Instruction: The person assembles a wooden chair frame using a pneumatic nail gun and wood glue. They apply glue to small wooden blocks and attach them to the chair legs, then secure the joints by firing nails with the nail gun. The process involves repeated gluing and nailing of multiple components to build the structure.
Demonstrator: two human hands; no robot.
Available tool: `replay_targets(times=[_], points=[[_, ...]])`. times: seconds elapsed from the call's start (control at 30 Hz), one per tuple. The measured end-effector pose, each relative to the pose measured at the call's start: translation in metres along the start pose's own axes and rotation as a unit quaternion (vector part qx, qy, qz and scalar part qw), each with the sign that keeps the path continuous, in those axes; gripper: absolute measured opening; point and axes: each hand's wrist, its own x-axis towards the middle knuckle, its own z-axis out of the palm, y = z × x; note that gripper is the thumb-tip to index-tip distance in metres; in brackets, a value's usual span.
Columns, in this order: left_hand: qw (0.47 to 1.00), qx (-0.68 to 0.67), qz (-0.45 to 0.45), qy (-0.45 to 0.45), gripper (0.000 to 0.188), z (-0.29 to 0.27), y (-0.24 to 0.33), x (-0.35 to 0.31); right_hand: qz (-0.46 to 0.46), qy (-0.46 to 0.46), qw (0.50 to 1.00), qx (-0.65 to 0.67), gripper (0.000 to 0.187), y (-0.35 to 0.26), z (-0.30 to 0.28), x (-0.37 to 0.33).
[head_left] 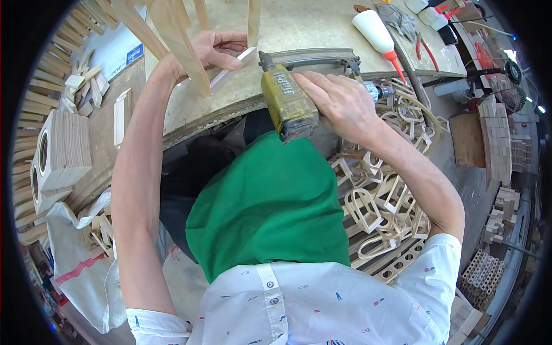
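Observation:
My right hand (340, 103) is wrapped round a worn yellow air nail gun (283, 95), whose long dark magazine (310, 56) lies along the far side. The gun's nose points toward a pale wooden strip (234, 66) at the bench edge. My left hand (214, 53) has its thumb and fingers closed on that strip, between slender wooden uprights (183, 43) that rise toward the top of the view. Another upright (253, 23) stands just beyond my left fingertips. How the strip meets the uprights is partly hidden by my hand.
A white glue bottle (375, 33) with a red nozzle, red-handled pliers (426, 52) and grey gloves (399, 22) lie at the right of the bench. Wooden loops (368, 210) are heaped below right. Stacked boards with holes (64, 152) and wood offcuts (86, 86) are at left.

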Motion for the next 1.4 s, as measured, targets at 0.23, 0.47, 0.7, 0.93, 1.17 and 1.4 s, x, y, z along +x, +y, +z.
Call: replay_targets(times=[0.23,0.47,0.7,0.93,1.17,1.4], points=[[1.0,-0.007,-0.01,-0.003,0.078,-0.002,0.001,-0.002,-0.007,0.013,1.0,0.008,0.04,-0.002,0.005,0.005],[1.0,0.006,-0.012,0.002,0.077,-0.002,0.0,0.0,-0.006,0.019,1.0,0.015,0.039,0.0,0.011,0.002],[1.0,0.005,-0.024,-0.001,0.076,-0.002,-0.001,0.001,-0.004,0.01,1.0,0.016,0.037,-0.001,0.011,0.001],[0.999,0.019,-0.047,0.012,0.074,-0.001,0.007,-0.001,-0.004,0.019,1.0,0.01,0.036,-0.003,0.009,0.002],[0.999,-0.014,-0.042,0.02,0.073,-0.001,0.003,0.0,0.014,-0.025,1.0,0.004,0.038,-0.006,0.011,0.001],[0.999,-0.012,-0.042,0.031,0.074,-0.002,-0.001,-0.003,0.024,-0.051,0.998,0.007,0.041,-0.01,0.011,0.0]])
